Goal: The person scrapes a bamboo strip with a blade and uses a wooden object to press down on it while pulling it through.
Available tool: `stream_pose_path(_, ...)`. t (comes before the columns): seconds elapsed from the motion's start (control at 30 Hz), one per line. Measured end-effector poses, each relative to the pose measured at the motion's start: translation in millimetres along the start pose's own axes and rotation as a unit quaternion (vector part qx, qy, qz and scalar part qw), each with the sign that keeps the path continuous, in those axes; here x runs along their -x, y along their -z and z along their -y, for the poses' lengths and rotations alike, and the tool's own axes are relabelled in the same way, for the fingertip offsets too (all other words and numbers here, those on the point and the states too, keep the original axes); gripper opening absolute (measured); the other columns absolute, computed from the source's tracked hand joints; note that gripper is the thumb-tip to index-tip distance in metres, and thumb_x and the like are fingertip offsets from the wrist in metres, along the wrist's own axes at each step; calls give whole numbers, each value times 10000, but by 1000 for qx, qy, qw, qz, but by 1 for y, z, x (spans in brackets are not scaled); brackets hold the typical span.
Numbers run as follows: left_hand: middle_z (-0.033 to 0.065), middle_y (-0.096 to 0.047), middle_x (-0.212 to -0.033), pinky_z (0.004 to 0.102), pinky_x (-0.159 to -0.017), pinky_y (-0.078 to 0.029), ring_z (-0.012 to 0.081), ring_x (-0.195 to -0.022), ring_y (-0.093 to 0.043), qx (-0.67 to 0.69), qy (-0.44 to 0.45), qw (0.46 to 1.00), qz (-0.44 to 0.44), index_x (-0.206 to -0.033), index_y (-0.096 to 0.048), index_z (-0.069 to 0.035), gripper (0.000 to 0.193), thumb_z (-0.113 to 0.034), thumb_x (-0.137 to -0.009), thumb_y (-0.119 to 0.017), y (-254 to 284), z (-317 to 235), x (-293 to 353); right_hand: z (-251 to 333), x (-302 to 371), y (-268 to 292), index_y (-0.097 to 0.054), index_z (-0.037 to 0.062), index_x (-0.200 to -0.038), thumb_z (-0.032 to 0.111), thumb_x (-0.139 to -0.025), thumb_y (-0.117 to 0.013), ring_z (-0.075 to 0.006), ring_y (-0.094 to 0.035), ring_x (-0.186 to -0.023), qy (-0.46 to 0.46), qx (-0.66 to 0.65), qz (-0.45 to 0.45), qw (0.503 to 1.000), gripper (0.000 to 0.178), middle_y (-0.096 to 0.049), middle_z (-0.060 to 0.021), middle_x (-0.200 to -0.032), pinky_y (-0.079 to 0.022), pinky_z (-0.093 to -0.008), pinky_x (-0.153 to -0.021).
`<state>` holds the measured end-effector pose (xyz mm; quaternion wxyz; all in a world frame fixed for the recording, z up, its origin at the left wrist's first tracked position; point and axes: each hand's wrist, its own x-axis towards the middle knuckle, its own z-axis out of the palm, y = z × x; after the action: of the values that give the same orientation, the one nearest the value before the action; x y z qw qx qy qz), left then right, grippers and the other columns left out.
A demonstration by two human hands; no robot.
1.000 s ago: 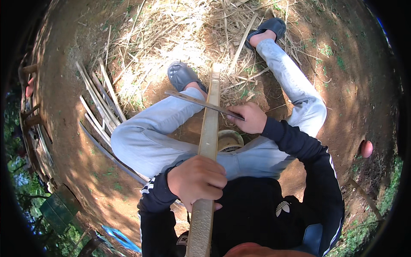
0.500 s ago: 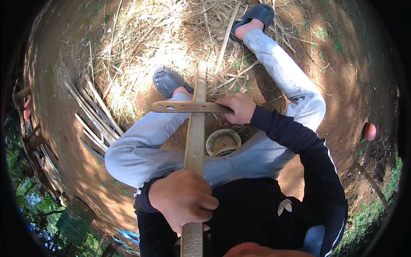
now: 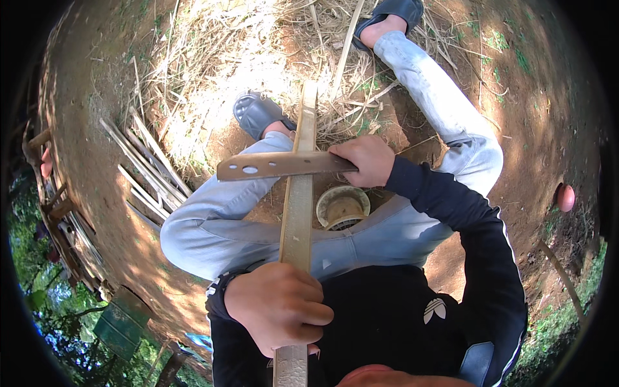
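Note:
My left hand point(image 3: 278, 308) is wrapped round the near part of a long, flat split-bamboo strip point(image 3: 296, 226), close to my chest. The strip runs away from me between my legs, its far end near the straw. Across it lies a flat brown blade point(image 3: 267, 166) with several round holes, pointing left. My right hand point(image 3: 367, 160) is closed round the blade's right end; any handle is hidden in the fist. The blade meets the strip just beyond my knees, its broad face turned partly up.
A round, pale container point(image 3: 322, 205) stands between my thighs, right of the strip. Split strips point(image 3: 145, 164) lie in a pile by my left knee. Loose straw and shavings point(image 3: 206, 77) cover the ground ahead. A reddish round object point(image 3: 565, 198) sits far right.
The blade has turned so that more of its broad face shows, and its left end dips lower. My left hand keeps its hold on the strip. The whole view has shifted slightly.

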<state>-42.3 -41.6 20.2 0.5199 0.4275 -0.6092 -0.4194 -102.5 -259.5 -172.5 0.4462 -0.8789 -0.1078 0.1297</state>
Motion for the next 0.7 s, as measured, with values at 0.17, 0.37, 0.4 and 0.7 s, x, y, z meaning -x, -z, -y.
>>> stream_pose_path(0.17,-1,-414,-619,333,-469,-427,195,-523,-513,-8,8,1000,8,-521,-477,-118,360,-335,-639,-739,1,-6,3,-7,-17,20,-670,73,-880,177,-705,-614,-346,-652,-714,-89,83,64,990,211,-656,-153,-731,-525,-461,-660)
stream_pose_path(0.37,3,-414,-613,333,-464,-418,193,-524,-519,-3,-18,1000,-10,-518,-452,-117,382,-333,-642,-742,1,-2,3,-30,-20,-4,-688,54,-843,215,-766,-604,-379,-649,-729,-212,76,40,974,198,-658,-196,-765,-526,-487,-672)
stream_pose_path(0.4,3,-414,-614,333,-465,-417,193,-524,-518,-2,-19,1000,-10,-519,-451,-117,384,-333,-644,-742,0,-2,5,-35,-24,-3,-688,50,-837,219,-770,-607,-379,-650,-730,-208,93,48,972,200,-659,-194,-766,-527,-487,-675)
stream_pose_path(0.7,7,-405,-628,328,-469,-412,192,-515,-487,-6,-37,999,-38,-531,-428,-115,397,-329,-669,-732,-2,0,9,-51,-26,-10,-682,55,-875,190,-735,-606,-373,-651,-692,-182,39,46,981,209,-653,-185,-707,-532,-464,-657)
